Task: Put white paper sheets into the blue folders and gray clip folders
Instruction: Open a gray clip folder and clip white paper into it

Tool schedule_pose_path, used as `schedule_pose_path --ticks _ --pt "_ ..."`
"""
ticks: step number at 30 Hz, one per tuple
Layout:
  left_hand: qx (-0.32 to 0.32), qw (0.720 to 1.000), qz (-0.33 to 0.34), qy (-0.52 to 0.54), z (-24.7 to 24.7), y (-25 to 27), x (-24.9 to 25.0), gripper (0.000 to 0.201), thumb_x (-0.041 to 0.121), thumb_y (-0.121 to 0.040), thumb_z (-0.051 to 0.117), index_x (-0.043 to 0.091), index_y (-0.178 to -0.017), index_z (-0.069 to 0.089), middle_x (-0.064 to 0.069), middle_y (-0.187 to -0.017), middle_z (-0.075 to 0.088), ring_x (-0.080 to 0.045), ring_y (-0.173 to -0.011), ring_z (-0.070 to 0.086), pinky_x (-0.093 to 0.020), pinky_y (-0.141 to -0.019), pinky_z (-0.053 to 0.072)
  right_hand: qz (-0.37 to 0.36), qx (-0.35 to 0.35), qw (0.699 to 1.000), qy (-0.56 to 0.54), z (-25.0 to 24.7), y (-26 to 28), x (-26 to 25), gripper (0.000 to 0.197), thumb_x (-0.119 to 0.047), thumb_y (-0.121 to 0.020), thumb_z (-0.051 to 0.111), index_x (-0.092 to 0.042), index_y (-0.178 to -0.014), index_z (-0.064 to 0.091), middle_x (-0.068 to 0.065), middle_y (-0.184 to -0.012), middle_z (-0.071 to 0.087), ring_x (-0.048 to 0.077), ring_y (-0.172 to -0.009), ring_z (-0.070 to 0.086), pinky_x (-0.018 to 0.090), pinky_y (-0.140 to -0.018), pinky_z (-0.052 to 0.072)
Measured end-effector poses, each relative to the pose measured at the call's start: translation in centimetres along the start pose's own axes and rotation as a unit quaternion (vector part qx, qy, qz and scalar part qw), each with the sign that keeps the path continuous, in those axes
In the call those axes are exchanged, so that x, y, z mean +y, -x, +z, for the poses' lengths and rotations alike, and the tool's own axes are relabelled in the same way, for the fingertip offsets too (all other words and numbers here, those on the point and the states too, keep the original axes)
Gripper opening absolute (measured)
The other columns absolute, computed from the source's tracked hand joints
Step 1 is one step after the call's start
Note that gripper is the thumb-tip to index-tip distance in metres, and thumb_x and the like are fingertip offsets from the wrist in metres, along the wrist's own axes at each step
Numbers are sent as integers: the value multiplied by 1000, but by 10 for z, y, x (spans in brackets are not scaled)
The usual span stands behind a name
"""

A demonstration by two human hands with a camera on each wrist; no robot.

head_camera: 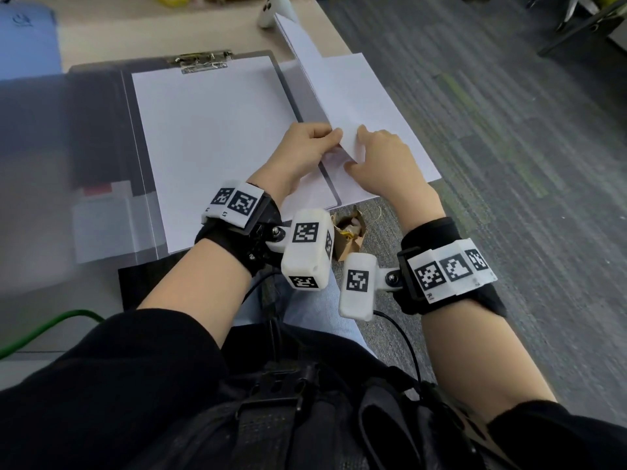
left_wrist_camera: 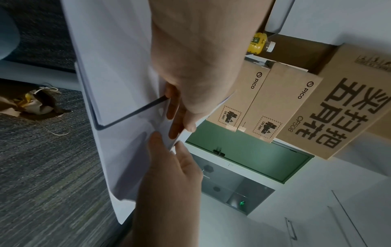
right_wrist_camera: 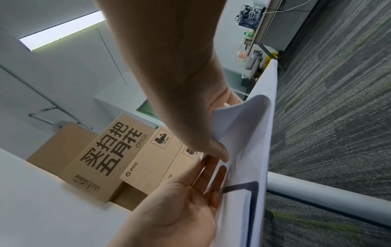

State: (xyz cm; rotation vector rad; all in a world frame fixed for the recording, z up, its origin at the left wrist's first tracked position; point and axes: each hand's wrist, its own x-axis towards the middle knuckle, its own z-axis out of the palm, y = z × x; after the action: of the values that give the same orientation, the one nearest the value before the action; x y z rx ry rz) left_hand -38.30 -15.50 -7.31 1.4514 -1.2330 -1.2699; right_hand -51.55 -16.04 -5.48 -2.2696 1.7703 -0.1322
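Note:
A gray clip folder lies open on the table, with a white sheet under its metal clip. To its right a stack of white paper overhangs the table edge. Both hands meet at the stack's near corner. My left hand pinches the edge of the top sheets, thumb on top; its fingers lie along the paper. My right hand holds a lifted, curled sheet, thumb pressed on it and fingers behind. The folder's dark border shows beneath the sheets.
A blue folder lies at the far left of the table. A white object stands behind the paper stack. Below the table edge, a paper bag sits on the gray carpet. Cardboard boxes stand beyond.

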Motion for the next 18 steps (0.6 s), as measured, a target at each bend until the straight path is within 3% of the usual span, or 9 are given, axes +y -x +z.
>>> schedule_pose_path --ticks 2,4,7,9,11,13,16,18 --pt "3 1000 -1 3 0 0 -1 28 17 -95 52 -7 -91 65 -15 -85 61 -20 -81 55 -31 -83 44 5 8 1000 -19 0 1 -2 45 -33 -89 55 -3 -122 45 19 -117 53 38 -108 53 34 -77 38" --pt "3 1000 0 10 -1 1 0 25 16 -96 51 -5 -94 64 -16 -90 61 -21 -85 57 -33 -87 46 13 13 999 -28 0 3 -4 47 -35 -89 56 -3 -122 45 19 -117 53 38 -108 53 35 -78 39" --pt "-15 999 -1 34 0 6 6 25 15 -98 47 1 -105 65 -13 -98 66 -17 -93 62 -32 -97 46 35 37 998 -37 -1 5 -7 43 -19 -89 51 -4 -128 39 20 -121 50 40 -110 51 36 -75 36" --pt "-31 999 2 24 -2 10 10 27 17 -99 43 8 -113 64 -7 -102 68 -10 -96 62 -24 -89 45 59 75 994 -45 -6 7 -8 35 -8 -89 43 -2 -124 41 21 -119 52 40 -109 52 36 -72 32" --pt "-27 1000 3 15 -6 13 11 27 20 -100 41 14 -114 63 -1 -102 69 -4 -97 62 -20 -77 41 86 118 988 -41 -14 10 -9 31 -2 -89 38 -1 -120 45 22 -117 55 40 -105 54 35 -69 31" --pt "-3 999 8 32 -13 16 10 23 19 -99 42 18 -108 64 3 -99 70 -6 -101 63 -20 -72 41 103 163 980 -46 -21 11 -11 32 2 -86 34 -2 -114 49 23 -109 57 39 -94 55 35 -66 31" --pt "46 996 17 76 -29 24 8 20 13 -98 45 19 -100 64 4 -93 70 -13 -101 65 -28 -80 49 106 228 966 -64 -29 11 -17 36 5 -80 31 -4 -109 52 18 -87 50 33 -76 46 34 -63 29" --pt "70 994 27 74 -41 31 9 19 9 -96 46 14 -104 64 0 -95 69 -14 -102 64 -28 -82 52 106 263 957 -59 -33 12 -21 39 6 -81 31 -6 -110 53 11 -81 45 30 -71 41 33 -62 28"
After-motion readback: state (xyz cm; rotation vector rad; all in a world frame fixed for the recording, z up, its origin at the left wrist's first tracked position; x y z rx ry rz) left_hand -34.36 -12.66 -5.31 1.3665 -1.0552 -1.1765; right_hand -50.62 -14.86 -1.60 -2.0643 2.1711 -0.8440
